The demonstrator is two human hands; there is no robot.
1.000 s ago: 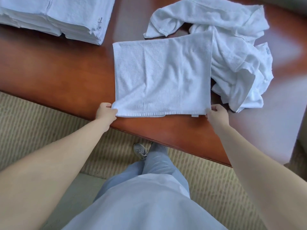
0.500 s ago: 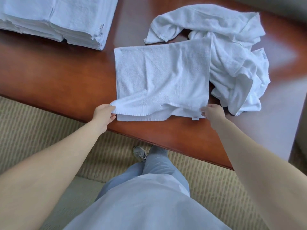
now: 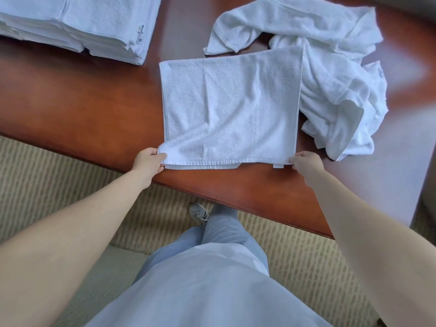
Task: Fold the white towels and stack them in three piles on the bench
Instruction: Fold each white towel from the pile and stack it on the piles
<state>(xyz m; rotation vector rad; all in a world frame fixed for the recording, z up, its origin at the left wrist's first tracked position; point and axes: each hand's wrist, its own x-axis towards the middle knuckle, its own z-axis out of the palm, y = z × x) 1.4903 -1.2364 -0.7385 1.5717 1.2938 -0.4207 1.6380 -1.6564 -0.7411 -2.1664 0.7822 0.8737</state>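
**Towel held by its near corners on the bench**

A half-folded towel (image 3: 231, 109) lies flat on the reddish-brown bench (image 3: 82, 102), its near hem just inside the front edge. The left hand (image 3: 148, 161) pinches the near-left corner, fingers curled over the hem and lifting the top layer a little. The right hand (image 3: 306, 162) pinches the near-right corner, just beside a small tag that pokes out from under the hem. A lower layer shows along the front, slightly out of line with the top one.

Right of it, touching its far side, sits a heap of crumpled towels (image 3: 330, 74). At the far left a stack (image 3: 77, 22) of folded towels stands apart, running out of sight. Below the bench edge, striped carpet (image 3: 59, 173) and one grey shoe (image 3: 199, 213).
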